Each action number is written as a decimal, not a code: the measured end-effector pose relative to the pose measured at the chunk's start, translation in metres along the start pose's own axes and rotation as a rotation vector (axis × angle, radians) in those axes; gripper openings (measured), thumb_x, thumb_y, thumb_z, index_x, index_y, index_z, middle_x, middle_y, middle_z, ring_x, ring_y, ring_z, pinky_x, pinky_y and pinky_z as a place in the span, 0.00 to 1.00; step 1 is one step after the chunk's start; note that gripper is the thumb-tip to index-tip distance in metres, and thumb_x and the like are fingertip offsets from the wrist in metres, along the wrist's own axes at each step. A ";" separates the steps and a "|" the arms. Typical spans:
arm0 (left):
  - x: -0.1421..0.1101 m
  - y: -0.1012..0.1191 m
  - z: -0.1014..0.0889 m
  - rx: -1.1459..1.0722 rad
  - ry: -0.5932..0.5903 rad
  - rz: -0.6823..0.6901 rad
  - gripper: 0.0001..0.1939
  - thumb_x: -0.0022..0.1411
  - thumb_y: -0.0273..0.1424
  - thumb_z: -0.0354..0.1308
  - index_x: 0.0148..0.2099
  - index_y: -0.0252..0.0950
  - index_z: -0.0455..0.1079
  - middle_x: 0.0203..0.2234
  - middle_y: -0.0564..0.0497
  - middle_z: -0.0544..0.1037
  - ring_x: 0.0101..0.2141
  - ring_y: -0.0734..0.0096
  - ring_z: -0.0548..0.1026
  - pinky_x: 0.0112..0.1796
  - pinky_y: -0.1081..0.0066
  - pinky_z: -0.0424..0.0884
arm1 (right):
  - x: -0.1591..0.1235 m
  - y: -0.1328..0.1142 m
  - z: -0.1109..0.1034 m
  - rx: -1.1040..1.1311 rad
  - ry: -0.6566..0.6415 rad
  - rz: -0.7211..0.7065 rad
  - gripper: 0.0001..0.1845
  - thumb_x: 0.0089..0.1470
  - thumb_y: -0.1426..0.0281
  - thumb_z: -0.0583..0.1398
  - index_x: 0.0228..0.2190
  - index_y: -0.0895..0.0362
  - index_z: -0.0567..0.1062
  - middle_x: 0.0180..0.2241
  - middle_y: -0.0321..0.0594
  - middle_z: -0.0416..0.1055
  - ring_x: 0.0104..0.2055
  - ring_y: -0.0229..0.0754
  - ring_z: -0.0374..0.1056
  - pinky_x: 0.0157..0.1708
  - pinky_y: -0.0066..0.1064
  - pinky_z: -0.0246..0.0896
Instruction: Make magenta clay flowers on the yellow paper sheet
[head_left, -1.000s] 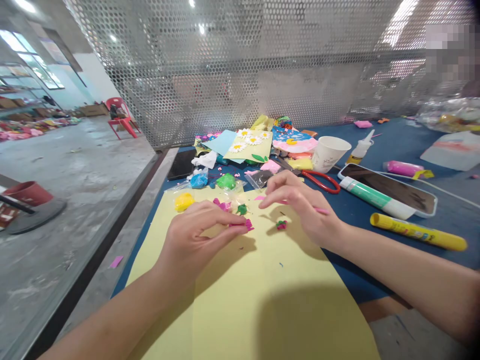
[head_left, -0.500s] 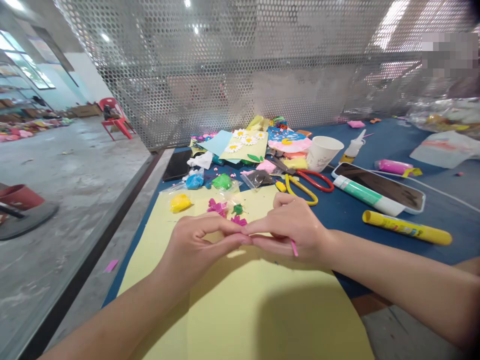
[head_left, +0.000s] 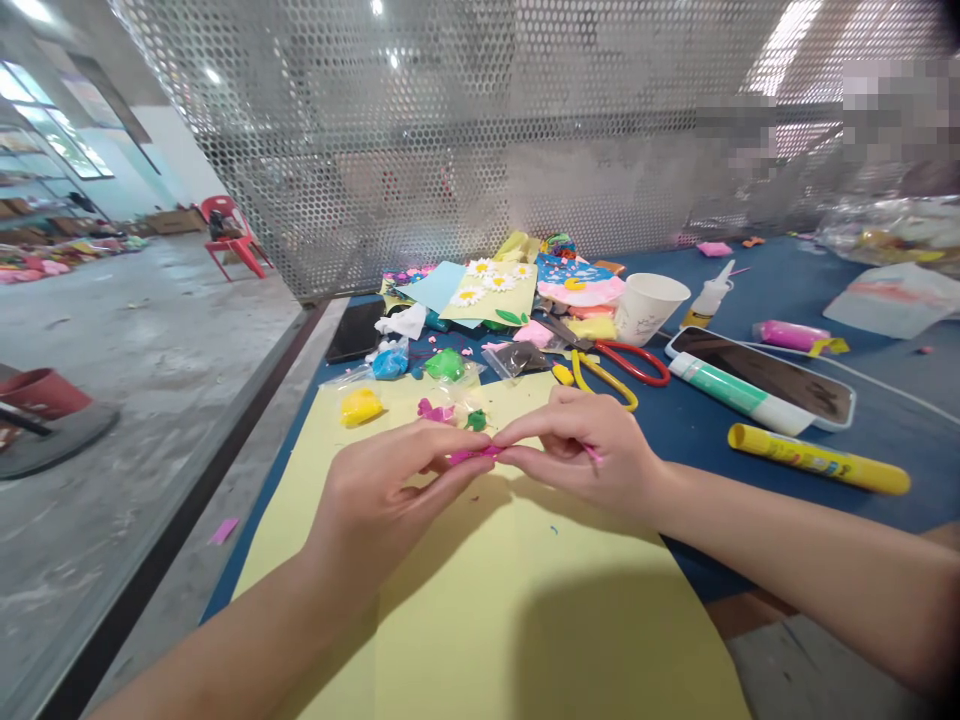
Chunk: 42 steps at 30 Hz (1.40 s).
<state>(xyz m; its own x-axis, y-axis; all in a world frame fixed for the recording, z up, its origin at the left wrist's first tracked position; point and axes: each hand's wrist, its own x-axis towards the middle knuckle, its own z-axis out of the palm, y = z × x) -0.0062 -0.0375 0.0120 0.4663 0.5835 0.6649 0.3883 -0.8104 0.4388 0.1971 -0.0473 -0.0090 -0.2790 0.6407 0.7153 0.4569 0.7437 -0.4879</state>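
My left hand (head_left: 382,485) is closed, thumb and forefinger pinching a small piece of magenta clay (head_left: 474,455). The fingertips of my right hand (head_left: 600,435) meet it at the clay's right end, also in a pinch. A thin pink stick (head_left: 592,453) pokes out from the right hand's curled fingers. Both hands are just above a yellow paper sheet (head_left: 450,610). Beyond the fingers lie magenta clay bits (head_left: 436,410) and a small dark green clay piece (head_left: 477,420). The fingers partly cover the held clay, so its shape is unclear.
Yellow clay (head_left: 361,406), bagged green clay (head_left: 445,364) and scissors (head_left: 630,362) lie beyond the sheet. To the right are a paper cup (head_left: 651,305), a phone (head_left: 795,385), a white-green tube (head_left: 739,390) and a yellow tube (head_left: 817,460). A perforated metal screen (head_left: 450,140) stands behind.
Both hands have moved slightly away from me, over the spot where a magenta flower showed. Magenta clay now shows between the left fingers, and the pink stick has tilted.
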 end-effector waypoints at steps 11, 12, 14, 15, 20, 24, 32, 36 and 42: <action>-0.001 0.000 -0.002 0.092 0.003 0.063 0.01 0.60 0.31 0.63 0.36 0.40 0.75 0.28 0.57 0.82 0.27 0.75 0.79 0.29 0.76 0.71 | 0.000 0.000 0.001 0.016 -0.006 0.028 0.07 0.56 0.69 0.62 0.30 0.56 0.81 0.12 0.29 0.60 0.18 0.31 0.52 0.26 0.27 0.49; 0.000 0.000 -0.001 0.097 0.007 0.064 0.01 0.60 0.31 0.63 0.36 0.41 0.75 0.28 0.57 0.82 0.27 0.76 0.79 0.29 0.76 0.71 | 0.000 0.000 0.001 0.011 -0.006 0.031 0.07 0.56 0.69 0.62 0.30 0.56 0.81 0.12 0.29 0.60 0.18 0.31 0.52 0.25 0.27 0.49; 0.000 -0.001 -0.001 0.105 0.014 0.076 0.01 0.60 0.32 0.63 0.35 0.41 0.75 0.27 0.57 0.82 0.26 0.76 0.78 0.29 0.76 0.71 | 0.000 0.000 0.000 0.000 -0.008 0.040 0.08 0.57 0.68 0.62 0.30 0.56 0.82 0.12 0.29 0.60 0.18 0.31 0.52 0.25 0.27 0.49; 0.000 -0.001 -0.001 0.110 0.016 0.077 0.02 0.60 0.32 0.63 0.36 0.41 0.75 0.28 0.56 0.82 0.26 0.75 0.79 0.30 0.76 0.72 | 0.000 0.000 0.000 -0.007 -0.011 0.043 0.09 0.57 0.67 0.62 0.30 0.55 0.82 0.12 0.29 0.60 0.17 0.31 0.52 0.25 0.28 0.49; 0.001 -0.003 0.000 0.140 0.016 0.095 0.04 0.60 0.33 0.62 0.37 0.39 0.76 0.28 0.55 0.83 0.27 0.74 0.79 0.28 0.76 0.72 | 0.000 0.001 -0.001 -0.024 -0.012 0.042 0.10 0.58 0.65 0.62 0.30 0.55 0.82 0.12 0.30 0.59 0.18 0.32 0.53 0.26 0.28 0.50; 0.002 -0.001 -0.002 0.154 0.019 0.122 0.03 0.61 0.32 0.62 0.35 0.40 0.76 0.27 0.56 0.82 0.25 0.75 0.78 0.27 0.76 0.71 | 0.000 0.001 -0.001 -0.032 -0.018 0.041 0.09 0.57 0.65 0.62 0.32 0.54 0.82 0.11 0.28 0.57 0.18 0.31 0.52 0.26 0.28 0.50; -0.003 -0.005 -0.002 0.204 0.029 0.104 0.09 0.60 0.36 0.63 0.42 0.40 0.75 0.32 0.54 0.83 0.29 0.72 0.80 0.30 0.74 0.73 | 0.000 0.002 -0.003 -0.023 -0.031 0.059 0.11 0.58 0.64 0.62 0.28 0.54 0.82 0.12 0.32 0.64 0.18 0.32 0.55 0.27 0.28 0.50; -0.003 -0.003 -0.001 0.205 0.004 0.131 0.06 0.60 0.34 0.63 0.40 0.40 0.76 0.30 0.54 0.83 0.27 0.72 0.80 0.29 0.73 0.72 | -0.001 0.003 -0.002 -0.023 -0.040 0.044 0.10 0.57 0.65 0.62 0.28 0.54 0.82 0.11 0.30 0.62 0.17 0.32 0.54 0.26 0.28 0.50; 0.000 0.000 -0.002 0.189 0.002 0.118 0.03 0.60 0.33 0.62 0.35 0.41 0.77 0.27 0.55 0.83 0.25 0.73 0.79 0.27 0.74 0.71 | -0.001 0.003 -0.001 -0.041 -0.060 0.042 0.07 0.55 0.66 0.64 0.30 0.54 0.82 0.11 0.28 0.61 0.17 0.30 0.53 0.26 0.28 0.48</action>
<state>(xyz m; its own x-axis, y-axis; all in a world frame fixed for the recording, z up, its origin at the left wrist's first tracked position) -0.0076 -0.0371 0.0129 0.5158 0.4849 0.7063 0.4729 -0.8486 0.2372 0.1995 -0.0459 -0.0111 -0.3084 0.6824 0.6628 0.5035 0.7082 -0.4949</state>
